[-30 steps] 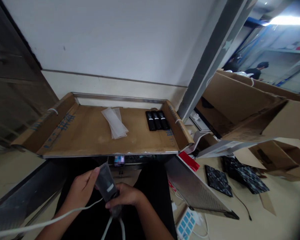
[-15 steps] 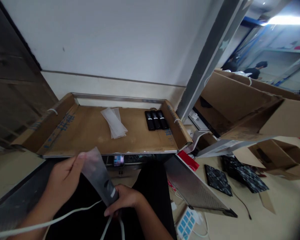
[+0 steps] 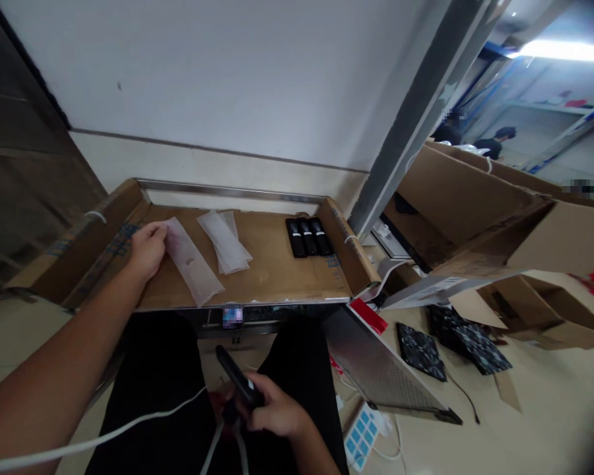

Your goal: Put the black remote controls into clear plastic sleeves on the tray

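My left hand (image 3: 148, 251) reaches over the left part of a cardboard-lined tray (image 3: 257, 284) and pinches one end of a frosted plastic sleeve (image 3: 192, 264). The sleeve looks flat, with a small hole in it. Low above my lap, my right hand (image 3: 280, 410) grips a slim black device (image 3: 238, 377) with a small white label; its lower end is hidden by my fingers. Several more frosted sleeves (image 3: 224, 243) lie in a loose pile at the tray's middle. Three similar black devices (image 3: 307, 237) rest side by side at its right end.
A white cable (image 3: 143, 418) crosses in front of my left forearm. To the right are a grey post (image 3: 416, 105), a large open carton (image 3: 470, 204), a metal mesh panel (image 3: 386, 363) and a power strip (image 3: 361, 437). People (image 3: 495, 142) sit in the background.
The black device has come out of the frosted sleeve and stays in my right hand. My left hand has carried the sleeve up and forward, over the tray.
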